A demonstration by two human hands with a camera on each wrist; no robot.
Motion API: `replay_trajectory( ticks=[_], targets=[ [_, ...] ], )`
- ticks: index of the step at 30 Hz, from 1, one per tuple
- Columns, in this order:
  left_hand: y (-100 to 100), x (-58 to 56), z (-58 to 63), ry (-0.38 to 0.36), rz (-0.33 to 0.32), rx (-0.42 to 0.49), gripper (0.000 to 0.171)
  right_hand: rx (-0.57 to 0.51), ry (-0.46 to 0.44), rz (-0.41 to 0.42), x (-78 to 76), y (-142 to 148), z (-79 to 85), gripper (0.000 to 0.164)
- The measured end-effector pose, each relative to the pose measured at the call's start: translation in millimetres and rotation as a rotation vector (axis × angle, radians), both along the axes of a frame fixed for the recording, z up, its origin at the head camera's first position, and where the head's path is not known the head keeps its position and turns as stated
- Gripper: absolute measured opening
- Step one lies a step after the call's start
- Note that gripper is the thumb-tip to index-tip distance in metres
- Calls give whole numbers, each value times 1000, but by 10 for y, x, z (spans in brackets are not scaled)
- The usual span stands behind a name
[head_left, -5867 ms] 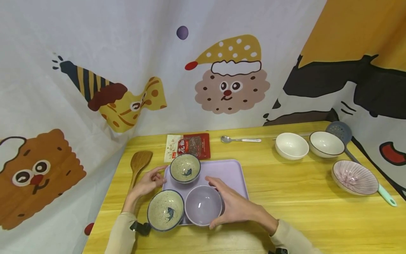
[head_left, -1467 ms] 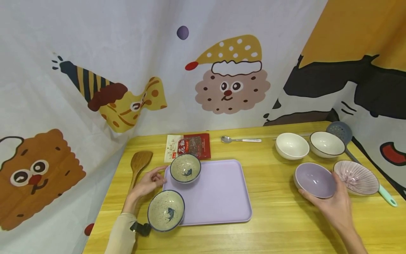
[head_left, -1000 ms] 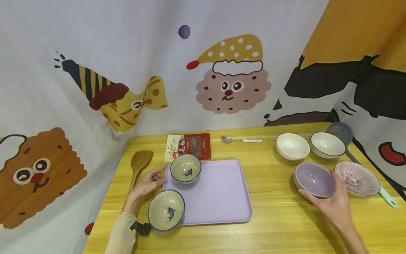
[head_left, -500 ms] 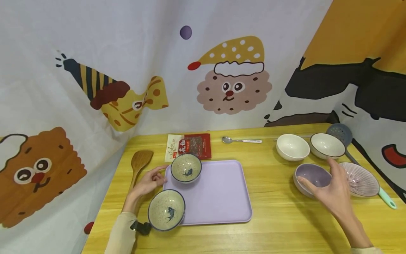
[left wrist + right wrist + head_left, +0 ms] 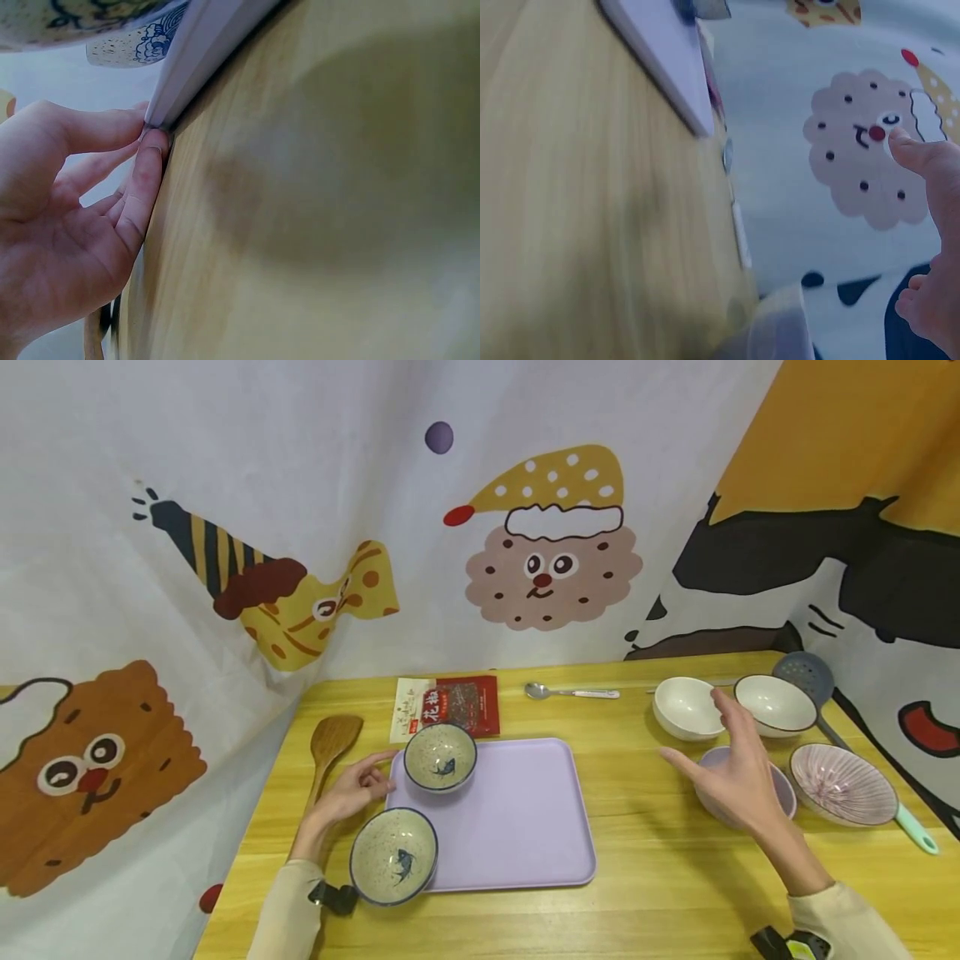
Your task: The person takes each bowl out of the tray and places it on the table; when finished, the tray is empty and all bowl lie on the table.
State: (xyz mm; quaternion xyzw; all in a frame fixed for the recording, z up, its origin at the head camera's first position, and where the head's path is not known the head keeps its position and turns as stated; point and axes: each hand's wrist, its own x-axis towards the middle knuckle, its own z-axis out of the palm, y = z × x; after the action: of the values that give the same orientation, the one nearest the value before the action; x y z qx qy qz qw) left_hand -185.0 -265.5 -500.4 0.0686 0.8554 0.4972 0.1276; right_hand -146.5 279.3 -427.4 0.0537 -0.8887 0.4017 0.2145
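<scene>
My left hand [image 5: 351,792] is at the left edge of a lilac tray [image 5: 517,827]; in the left wrist view its thumb and finger pinch the tray's rim [image 5: 196,56]. On the tray's left side sit a smaller speckled bowl with a blue fish [image 5: 438,745] at the back and a larger matching bowl [image 5: 382,852] in front, overhanging the rim. My right hand [image 5: 738,772] hovers with thumb and fingers spread above a purple bowl [image 5: 784,792], partly hiding it. The right wrist view shows this hand [image 5: 939,247] holding nothing.
White bowl [image 5: 686,710], dark-rimmed bowl [image 5: 775,703] and pink-streaked bowl [image 5: 843,783] stand at the right, by a grey skimmer [image 5: 802,675] with a mint handle. A spoon [image 5: 570,692] and red spice packet [image 5: 468,702] lie at the back; a wooden spatula [image 5: 333,739] lies left.
The right hand has carried the purple bowl from the tray to the table's right side, let go of it, and risen up and leftward. The left hand has stayed put.
</scene>
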Motion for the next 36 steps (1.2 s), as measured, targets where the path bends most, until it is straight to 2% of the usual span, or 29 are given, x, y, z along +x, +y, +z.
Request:
replay_trajectory(
  ticks=[12, 18, 21, 26, 28, 36],
  targets=[
    [2, -2, -18, 2, 4, -13, 58, -20, 3, 153, -312, -554, 103, 111],
    [-2, -22, -51, 5, 10, -29, 58, -13, 5, 226, -431, -846, 63, 112],
    [25, 0, -6, 11, 6, -39, 57, -5, -12, 262, -471, -995, 49, 114],
    [91, 58, 148, 10, -6, -34, 56, -34, -66, 334, -538, -1249, 16, 116],
    [95, 58, 163, 5, -8, -28, 56, -47, -84, 364, -564, -1348, -12, 116],
    [7, -6, 2, 7, -8, -34, 58, -58, -135, 459, -633, -1759, -151, 120]
  ],
)
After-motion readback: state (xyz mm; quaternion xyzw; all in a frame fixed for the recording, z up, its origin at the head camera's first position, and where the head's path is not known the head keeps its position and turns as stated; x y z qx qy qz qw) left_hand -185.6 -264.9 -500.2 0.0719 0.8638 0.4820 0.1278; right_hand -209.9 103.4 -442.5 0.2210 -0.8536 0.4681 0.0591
